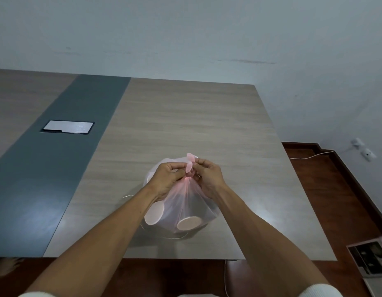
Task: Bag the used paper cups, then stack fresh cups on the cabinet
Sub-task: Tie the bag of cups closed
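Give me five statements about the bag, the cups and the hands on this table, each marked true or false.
1. Both hands, left hand and right hand, pinch the pink bag at its gathered top. True.
2. The bag rests on the table. True.
3. The paper cups stand outside the bag. False: they lie inside it.
4. The bag is opaque black. False: it is translucent pink.
5. A flat panel sits in the table's grey strip. True.

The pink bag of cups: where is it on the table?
In the head view, the pink bag sits on the table's near right part, with both hands gripping its knot.
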`<action>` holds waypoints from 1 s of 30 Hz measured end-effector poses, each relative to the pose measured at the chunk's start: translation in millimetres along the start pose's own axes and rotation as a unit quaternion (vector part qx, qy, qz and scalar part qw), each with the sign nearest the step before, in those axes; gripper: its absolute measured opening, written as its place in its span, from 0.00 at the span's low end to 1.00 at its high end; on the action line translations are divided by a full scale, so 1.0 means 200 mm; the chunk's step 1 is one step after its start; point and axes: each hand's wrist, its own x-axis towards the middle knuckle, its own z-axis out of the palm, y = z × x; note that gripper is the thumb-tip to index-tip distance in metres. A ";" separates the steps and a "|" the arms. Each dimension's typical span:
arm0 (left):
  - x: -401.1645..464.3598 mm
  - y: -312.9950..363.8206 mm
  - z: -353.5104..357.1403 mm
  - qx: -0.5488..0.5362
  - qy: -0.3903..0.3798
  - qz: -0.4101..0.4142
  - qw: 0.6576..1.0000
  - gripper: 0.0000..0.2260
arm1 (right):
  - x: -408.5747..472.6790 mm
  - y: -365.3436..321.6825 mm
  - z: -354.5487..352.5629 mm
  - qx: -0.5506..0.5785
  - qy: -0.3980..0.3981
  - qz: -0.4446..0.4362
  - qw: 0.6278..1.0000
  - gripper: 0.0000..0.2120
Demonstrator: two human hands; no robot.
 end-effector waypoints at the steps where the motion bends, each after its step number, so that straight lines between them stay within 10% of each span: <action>1: 0.01 0.00 0.00 -0.002 -0.003 -0.009 1.000 0.13 | -0.01 -0.01 0.01 0.004 0.001 -0.001 1.000 0.14; 7: 0.02 0.03 -0.04 -0.133 0.029 -0.090 0.987 0.26 | -0.05 -0.02 0.00 -0.072 -0.073 -0.041 0.994 0.18; 16: 0.03 0.02 -0.09 -0.093 0.076 -0.086 0.989 0.10 | -0.09 -0.09 -0.02 -0.201 -0.177 -0.096 0.959 0.04; 24: 0.02 0.08 -0.07 0.099 0.016 -0.004 0.995 0.13 | -0.03 -0.07 0.01 -0.344 -0.070 -0.194 0.916 0.06; 30: 0.02 0.06 -0.06 0.523 0.016 0.249 0.815 0.05 | 0.03 -0.03 0.02 -0.339 -0.012 -0.128 0.932 0.09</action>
